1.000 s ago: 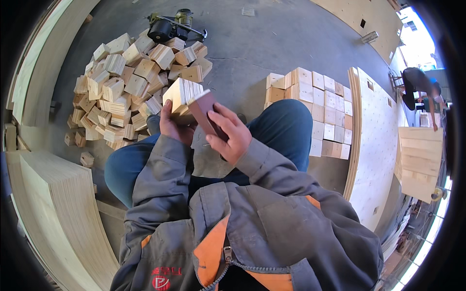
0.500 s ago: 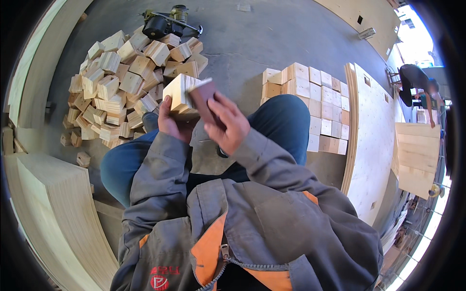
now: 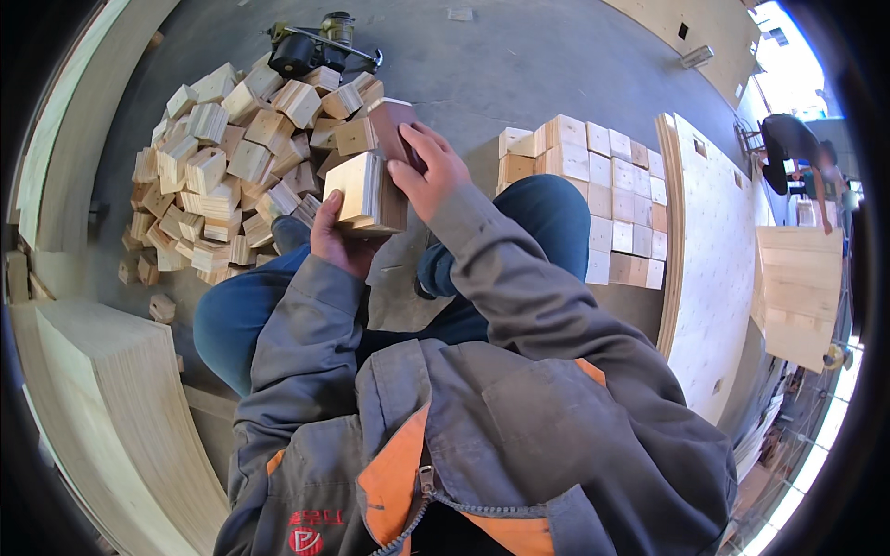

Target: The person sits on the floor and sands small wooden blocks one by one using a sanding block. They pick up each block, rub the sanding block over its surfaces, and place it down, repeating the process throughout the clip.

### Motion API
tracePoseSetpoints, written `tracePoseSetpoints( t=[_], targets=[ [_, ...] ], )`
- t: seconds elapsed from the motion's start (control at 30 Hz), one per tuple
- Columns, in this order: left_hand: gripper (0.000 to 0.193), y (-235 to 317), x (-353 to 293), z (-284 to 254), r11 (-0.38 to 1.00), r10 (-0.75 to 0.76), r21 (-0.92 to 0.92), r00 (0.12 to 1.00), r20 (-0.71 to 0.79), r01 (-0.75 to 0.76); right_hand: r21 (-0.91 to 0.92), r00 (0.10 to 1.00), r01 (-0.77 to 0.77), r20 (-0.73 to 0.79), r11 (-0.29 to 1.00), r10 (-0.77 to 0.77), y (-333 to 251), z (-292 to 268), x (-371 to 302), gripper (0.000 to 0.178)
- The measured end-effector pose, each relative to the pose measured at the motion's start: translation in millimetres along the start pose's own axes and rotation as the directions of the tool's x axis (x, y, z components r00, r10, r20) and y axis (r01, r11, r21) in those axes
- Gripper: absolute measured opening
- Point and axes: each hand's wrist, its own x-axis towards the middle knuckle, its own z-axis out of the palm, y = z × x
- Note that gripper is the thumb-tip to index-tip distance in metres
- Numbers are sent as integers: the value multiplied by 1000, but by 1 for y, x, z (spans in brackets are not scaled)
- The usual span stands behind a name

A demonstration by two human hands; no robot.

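Observation:
My left hand (image 3: pixel 336 239) holds a pale wooden block (image 3: pixel 364 193) from below, raised above my knees. My right hand (image 3: pixel 428 169) presses a reddish-brown sanding pad (image 3: pixel 393 126) against the block's far upper edge. Both arms wear grey sleeves. Blue trousers cover my legs under the block.
A loose heap of wooden blocks (image 3: pixel 232 167) lies on the floor to my left, with a dark power tool (image 3: pixel 306 44) behind it. Neatly stacked blocks (image 3: pixel 603 185) stand to my right beside a plywood sheet (image 3: pixel 709 269). Plywood stacks (image 3: pixel 102 408) are at the lower left. Another person (image 3: pixel 797 148) stands far right.
The sanding pad has slid from the block's near face up to its far top edge. The block sits slightly lower and more toward me.

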Motion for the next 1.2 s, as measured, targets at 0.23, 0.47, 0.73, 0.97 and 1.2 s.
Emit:
tracePoseSetpoints(
  t=[0.23,0.47,0.73,0.97,1.2],
  targets=[
    [58,6,15,-24,988,132,-73,990,-44,-135,12,944,265,199,964,-262,-51,-19,-84,56],
    [62,3,-4,-2,999,-1,-48,1000,-28,-1,-47,968,240,84,970,-236,-19,6,-12,51],
    [65,7,-7,6,995,96,-4,995,-6,-96,-20,983,179,39,984,-178,-25,-3,-22,53],
    [59,7,11,-25,986,97,-138,995,-20,-99,-26,930,329,183,944,-319,-48,-15,-78,57],
    [65,0,-5,-3,996,-85,1,996,27,85,26,997,44,63,999,-45,22,-3,10,53]
  ],
)
